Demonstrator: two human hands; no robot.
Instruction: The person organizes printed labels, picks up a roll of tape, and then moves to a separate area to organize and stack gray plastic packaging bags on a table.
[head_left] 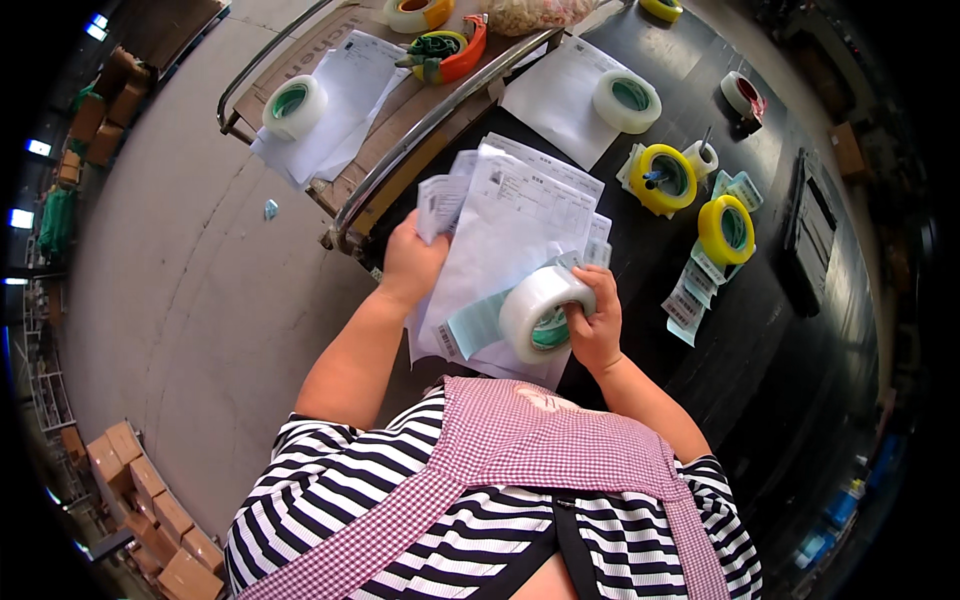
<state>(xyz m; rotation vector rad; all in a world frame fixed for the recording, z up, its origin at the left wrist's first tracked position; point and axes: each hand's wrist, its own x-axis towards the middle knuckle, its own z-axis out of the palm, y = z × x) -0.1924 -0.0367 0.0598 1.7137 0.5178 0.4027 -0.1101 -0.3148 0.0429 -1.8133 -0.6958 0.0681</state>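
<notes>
My left hand (408,262) grips a sheaf of white printed papers (515,225) by its left edge, fanned out over the black table (760,330). My right hand (597,318) holds a roll of clear packing tape (538,312) with a green core against the lower part of the papers. A pale green label strip (478,322) lies under the roll.
On the table lie two yellow tape rolls (664,177) (727,229), a clear roll on a white sheet (627,100), label strips (692,292) and a dark keyboard (812,232). A cart (395,130) on the left carries papers, a tape roll (293,105) and an orange tape dispenser (450,52). Cardboard boxes (150,500) sit on the floor.
</notes>
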